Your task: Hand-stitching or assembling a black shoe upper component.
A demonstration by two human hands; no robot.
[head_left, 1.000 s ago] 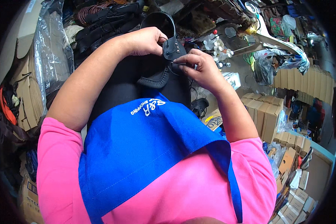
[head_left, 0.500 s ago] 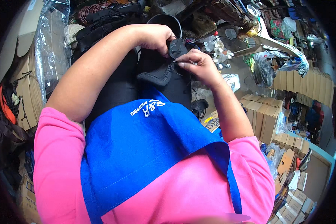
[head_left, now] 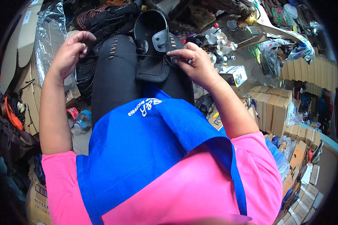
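A black leather piece (head_left: 152, 71) with a stitched, squared lower edge lies across my thighs. A curved black band with rounded, riveted ends (head_left: 160, 39) arches over its far part. My left hand (head_left: 72, 52) is held out to the left, clear of the leather, its fingers curled closed around a thin dark thread (head_left: 127, 55). That thread runs nearly straight across my lap to my right hand (head_left: 194, 63). Beside the leather's right edge, my right hand is closed in a pinch on the thread; whether a needle is there too I cannot tell.
Small bottles (head_left: 221, 47) stand in a cluster beyond my right hand, near a metal can (head_left: 234, 74). Stacked cardboard boxes (head_left: 270, 107) are on the right. Plastic-wrapped sheets (head_left: 50, 45) lean at the left, behind my left hand. A plastic bottle (head_left: 83, 119) lies beside my left thigh.
My left hand has moved from the leather piece out to the left, drawing the thread into a long line. The leather now lies lower on my lap, its band showing. My right hand stays close by.
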